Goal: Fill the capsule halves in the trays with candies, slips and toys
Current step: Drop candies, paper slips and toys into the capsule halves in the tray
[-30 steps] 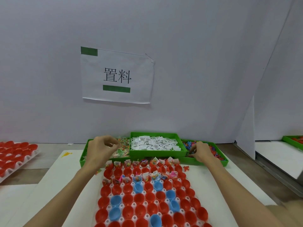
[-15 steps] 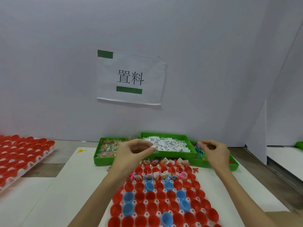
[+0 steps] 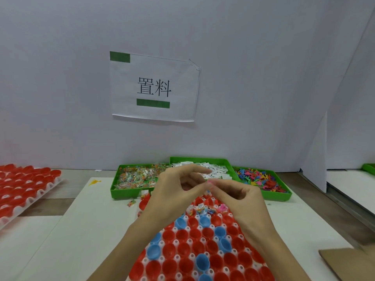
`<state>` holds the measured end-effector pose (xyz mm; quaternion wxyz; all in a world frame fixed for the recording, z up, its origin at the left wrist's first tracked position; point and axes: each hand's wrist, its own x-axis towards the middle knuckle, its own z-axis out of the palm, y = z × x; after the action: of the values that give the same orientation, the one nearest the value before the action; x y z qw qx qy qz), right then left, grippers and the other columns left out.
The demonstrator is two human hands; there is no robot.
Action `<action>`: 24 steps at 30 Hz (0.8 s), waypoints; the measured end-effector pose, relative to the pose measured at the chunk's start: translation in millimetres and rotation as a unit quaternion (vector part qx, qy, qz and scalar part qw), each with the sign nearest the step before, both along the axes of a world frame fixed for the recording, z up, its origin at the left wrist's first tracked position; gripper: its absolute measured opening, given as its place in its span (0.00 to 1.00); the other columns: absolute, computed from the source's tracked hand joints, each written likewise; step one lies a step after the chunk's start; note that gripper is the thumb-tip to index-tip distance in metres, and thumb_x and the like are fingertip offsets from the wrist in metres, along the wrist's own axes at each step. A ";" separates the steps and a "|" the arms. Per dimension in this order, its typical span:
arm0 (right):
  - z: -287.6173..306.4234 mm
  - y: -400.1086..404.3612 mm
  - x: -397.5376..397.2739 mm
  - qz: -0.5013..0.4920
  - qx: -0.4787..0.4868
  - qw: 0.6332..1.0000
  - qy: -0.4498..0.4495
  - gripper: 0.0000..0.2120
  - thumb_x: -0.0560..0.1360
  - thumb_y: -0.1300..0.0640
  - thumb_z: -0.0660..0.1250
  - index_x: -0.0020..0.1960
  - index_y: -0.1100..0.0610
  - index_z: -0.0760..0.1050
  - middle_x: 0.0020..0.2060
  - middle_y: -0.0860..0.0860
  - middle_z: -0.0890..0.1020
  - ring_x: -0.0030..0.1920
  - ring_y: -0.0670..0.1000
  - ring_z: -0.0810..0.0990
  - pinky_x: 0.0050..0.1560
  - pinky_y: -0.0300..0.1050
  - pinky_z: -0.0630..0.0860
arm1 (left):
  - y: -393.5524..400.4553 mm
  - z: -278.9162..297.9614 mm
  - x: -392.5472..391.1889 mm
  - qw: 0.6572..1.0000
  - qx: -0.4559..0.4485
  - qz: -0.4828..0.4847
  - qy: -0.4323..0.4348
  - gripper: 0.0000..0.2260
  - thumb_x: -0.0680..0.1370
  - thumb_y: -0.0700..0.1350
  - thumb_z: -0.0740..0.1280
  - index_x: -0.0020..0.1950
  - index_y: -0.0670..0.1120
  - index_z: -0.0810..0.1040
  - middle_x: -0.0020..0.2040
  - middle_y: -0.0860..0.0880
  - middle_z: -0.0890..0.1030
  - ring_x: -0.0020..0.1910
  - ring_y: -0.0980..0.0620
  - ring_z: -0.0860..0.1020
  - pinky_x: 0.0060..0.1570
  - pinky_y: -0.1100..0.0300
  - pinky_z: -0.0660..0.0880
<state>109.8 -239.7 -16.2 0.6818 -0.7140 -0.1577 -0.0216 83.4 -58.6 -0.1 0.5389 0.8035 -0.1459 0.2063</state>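
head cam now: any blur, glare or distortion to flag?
Head view: even, soft light, no glare; faint shadows under the green bins. Wide-angle bending shows in the wall edges at right. The left hand and right hand look slightly soft, and the pink bit between their fingertips is too blurred to identify.

Three green bins [image 3: 129, 192], two capsule trays [image 3: 203, 252], two hands [image 3: 176, 191].

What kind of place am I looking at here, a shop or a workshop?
Most likely a small packing or assembly station. Three green bins hold sorted candies, paper slips and toys, trays of capsule halves wait for filling, and a printed sign labels the spot.
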 end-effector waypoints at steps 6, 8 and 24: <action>0.6 0.3 -2.2 0.005 -0.024 0.999 -0.049 0.09 0.72 0.54 0.76 0.48 0.40 0.87 0.46 0.41 0.88 0.49 0.41 0.86 0.48 0.33 0.81 | 5.3 -0.9 2.9 1.000 -0.003 -0.010 0.011 0.10 0.73 0.43 0.79 0.54 0.49 0.87 0.44 0.53 0.88 0.45 0.57 0.86 0.49 0.62 0.82; 0.0 -0.9 -1.9 0.010 -0.032 0.997 -0.066 0.13 0.74 0.60 0.75 0.51 0.41 0.86 0.47 0.41 0.88 0.51 0.40 0.86 0.49 0.31 0.80 | 5.5 -1.3 3.1 1.000 0.003 -0.006 0.001 0.11 0.73 0.43 0.79 0.54 0.49 0.86 0.44 0.53 0.87 0.44 0.56 0.86 0.47 0.64 0.82; 4.0 -3.3 -1.1 0.062 -0.003 0.997 -0.034 0.07 0.72 0.58 0.78 0.48 0.48 0.86 0.45 0.52 0.88 0.47 0.52 0.88 0.50 0.45 0.85 | 3.9 0.1 -15.7 1.000 0.013 0.019 -0.016 0.08 0.71 0.46 0.80 0.48 0.50 0.88 0.41 0.56 0.87 0.41 0.57 0.86 0.44 0.66 0.82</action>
<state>108.7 -243.0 -12.2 0.6739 -0.7038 -0.2249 -0.0028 67.7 -54.7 0.0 0.5217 0.8098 -0.1419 0.2279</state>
